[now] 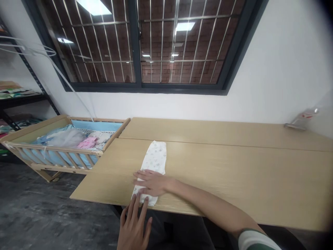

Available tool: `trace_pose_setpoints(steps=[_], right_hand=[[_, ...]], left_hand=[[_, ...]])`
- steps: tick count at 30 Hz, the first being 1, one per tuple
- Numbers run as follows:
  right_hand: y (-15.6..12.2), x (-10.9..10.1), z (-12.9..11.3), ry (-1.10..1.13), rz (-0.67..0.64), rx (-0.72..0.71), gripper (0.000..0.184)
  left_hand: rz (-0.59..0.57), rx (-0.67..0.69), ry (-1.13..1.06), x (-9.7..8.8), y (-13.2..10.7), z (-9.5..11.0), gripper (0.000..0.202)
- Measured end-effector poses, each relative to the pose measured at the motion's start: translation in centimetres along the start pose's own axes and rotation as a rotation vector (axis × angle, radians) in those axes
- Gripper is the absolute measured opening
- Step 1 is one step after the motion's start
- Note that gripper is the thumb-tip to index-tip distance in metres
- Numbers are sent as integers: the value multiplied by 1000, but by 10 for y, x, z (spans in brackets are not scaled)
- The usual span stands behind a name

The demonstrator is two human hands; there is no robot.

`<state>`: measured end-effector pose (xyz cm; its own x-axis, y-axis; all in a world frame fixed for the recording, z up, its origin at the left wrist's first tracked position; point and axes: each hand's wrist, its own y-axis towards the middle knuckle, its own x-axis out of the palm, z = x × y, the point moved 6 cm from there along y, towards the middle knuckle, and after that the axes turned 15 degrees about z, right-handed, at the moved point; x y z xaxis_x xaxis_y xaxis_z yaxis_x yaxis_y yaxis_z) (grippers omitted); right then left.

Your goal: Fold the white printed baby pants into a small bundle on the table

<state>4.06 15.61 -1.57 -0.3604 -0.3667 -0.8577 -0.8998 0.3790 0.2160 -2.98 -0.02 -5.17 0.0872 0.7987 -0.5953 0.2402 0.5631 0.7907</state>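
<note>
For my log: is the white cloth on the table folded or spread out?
Folded: the white cloth lies as a narrow strip, right hand flat on it.

**A:** Where is the right hand (152, 183)?

**B:** Flat, palm down, fingers together and pointing left. Its bare forearm (208, 208) runs in from the lower right, angled across the body.

**A:** And the left hand (134, 227)?

**B:** Just below the right one, back facing up. Its 4 fingers (137, 208) stretch forward, loosely spread, with the thumb out to the right. Neither hand is curled.
</note>
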Motion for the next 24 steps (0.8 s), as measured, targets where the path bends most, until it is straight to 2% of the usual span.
trace_pose_setpoints(steps=[6,10,13,15,20,24], right_hand=[[16,-28,78,-99,39,171,64],[25,-49,132,-106,154,262,61],[29,-63,169,-167,227,305,59],[32,-70,188,-238,222,297,60],[35,-75,208,-349,179,262,61],[32,-79,194,-405,277,261,61]], left_hand=[[-31,-41,-10,1,1,3,65],[-40,-94,-27,1,1,3,63],[-25,-67,-16,1,0,3,62],[-14,-37,1,2,0,2,63],[0,-4,29,4,0,1,65],[-29,-59,15,2,2,1,64]])
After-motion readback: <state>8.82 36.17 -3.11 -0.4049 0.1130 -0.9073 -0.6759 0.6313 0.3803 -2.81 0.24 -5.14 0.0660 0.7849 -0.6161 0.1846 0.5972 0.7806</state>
